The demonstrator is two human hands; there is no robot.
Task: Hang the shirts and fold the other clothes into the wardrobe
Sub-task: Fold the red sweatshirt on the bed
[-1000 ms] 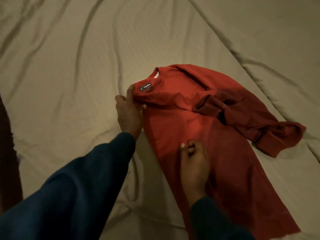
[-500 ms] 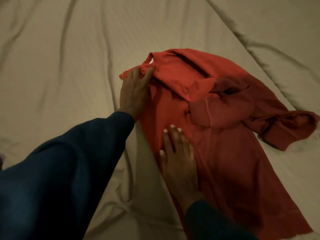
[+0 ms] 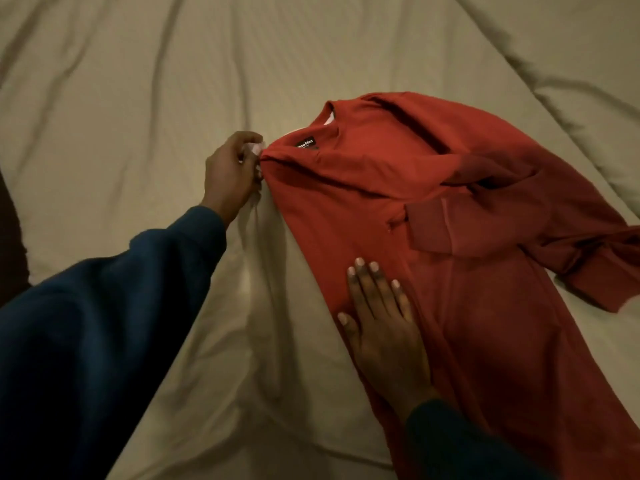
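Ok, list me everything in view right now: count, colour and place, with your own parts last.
sweatshirt: one, red, long-sleeved, lying on the bed sheet right of centre, sleeves folded across its body.
neck label: one, black with white lettering, inside the sweatshirt's collar.
bed sheet: one, beige, creased, filling the view under everything.
dark shape: one, at the left edge; cannot tell what it is.
sleeves: two, dark blue, reaching in from the bottom and the left.
left hand: one, fingers pinching the sweatshirt's shoulder edge near the collar.
right hand: one, pressed flat on the sweatshirt's body.
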